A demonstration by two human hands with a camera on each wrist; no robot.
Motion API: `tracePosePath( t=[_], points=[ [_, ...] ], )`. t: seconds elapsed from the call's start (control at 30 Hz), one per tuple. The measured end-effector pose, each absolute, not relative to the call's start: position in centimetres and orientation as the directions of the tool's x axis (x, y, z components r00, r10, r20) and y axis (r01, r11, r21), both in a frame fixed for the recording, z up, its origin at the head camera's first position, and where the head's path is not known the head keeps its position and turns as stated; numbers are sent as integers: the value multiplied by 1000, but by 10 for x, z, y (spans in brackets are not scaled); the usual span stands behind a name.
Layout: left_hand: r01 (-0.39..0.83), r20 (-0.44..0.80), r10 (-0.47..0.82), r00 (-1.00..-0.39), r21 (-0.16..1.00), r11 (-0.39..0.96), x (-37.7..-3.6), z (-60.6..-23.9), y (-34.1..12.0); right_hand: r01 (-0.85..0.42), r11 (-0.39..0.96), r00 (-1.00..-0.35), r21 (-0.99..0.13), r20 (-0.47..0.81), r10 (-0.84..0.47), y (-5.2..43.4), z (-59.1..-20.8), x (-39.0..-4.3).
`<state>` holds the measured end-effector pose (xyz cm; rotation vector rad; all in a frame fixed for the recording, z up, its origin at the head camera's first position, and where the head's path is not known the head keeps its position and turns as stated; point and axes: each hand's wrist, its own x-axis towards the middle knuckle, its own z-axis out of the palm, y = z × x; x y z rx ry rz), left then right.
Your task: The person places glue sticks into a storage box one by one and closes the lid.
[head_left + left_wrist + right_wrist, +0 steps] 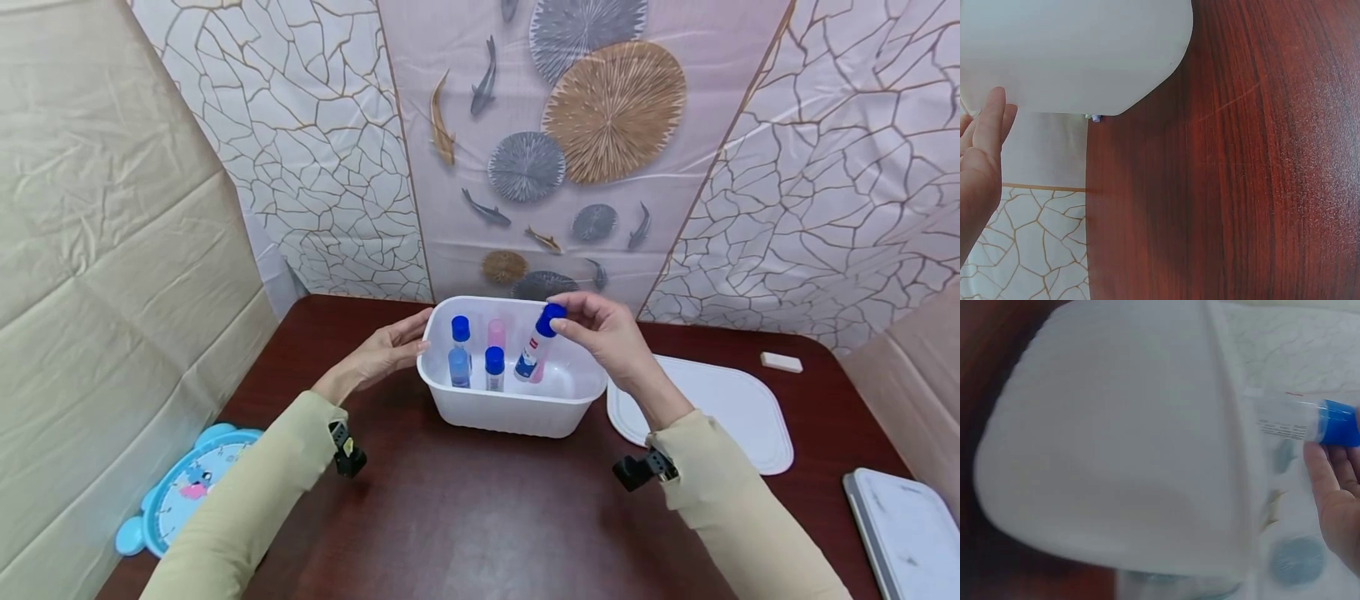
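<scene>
A white plastic tub (517,412) stands on the dark wooden table (480,517). Inside it are several small bottles: blue-capped ones (459,357) (493,367) and a pink one (497,332). My right hand (600,329) pinches the blue cap of a tilted white bottle (534,346) whose base is down in the tub; the cap (1338,424) shows beside my fingers in the right wrist view. My left hand (386,354) lies flat with straight fingers against the tub's left wall (1072,56).
A white lid (720,412) lies right of the tub, a small white eraser (781,362) beyond it. A grey-white board (907,533) sits at the right front corner. A blue toy clock (183,487) lies at the left edge. Patterned screens surround the table.
</scene>
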<state>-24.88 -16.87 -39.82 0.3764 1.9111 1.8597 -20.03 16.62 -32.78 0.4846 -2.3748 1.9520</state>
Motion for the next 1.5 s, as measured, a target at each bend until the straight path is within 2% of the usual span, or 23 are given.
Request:
tracePosePath(
  t=[0.17, 0.3, 0.73, 1.5],
  points=[
    [-113, -122, 493, -861, 992, 49, -249, -399, -169, -144, 257, -964, -956, 77, -254, 166, -349, -214],
    [-116, -124, 492, -862, 992, 46, -249, -399, -169, -114, 316, -953, -942, 14, -302, 165, -358, -221],
    [-120, -126, 482, -867, 992, 42, -249, -399, -169, -201, 412, -896, -889, -2, -443, 158, -363, -229],
    [-119, -126, 488, -864, 992, 47, -250, -399, -169, -231, 525, -854, -819, -88, -512, 161, -359, -227]
  ],
)
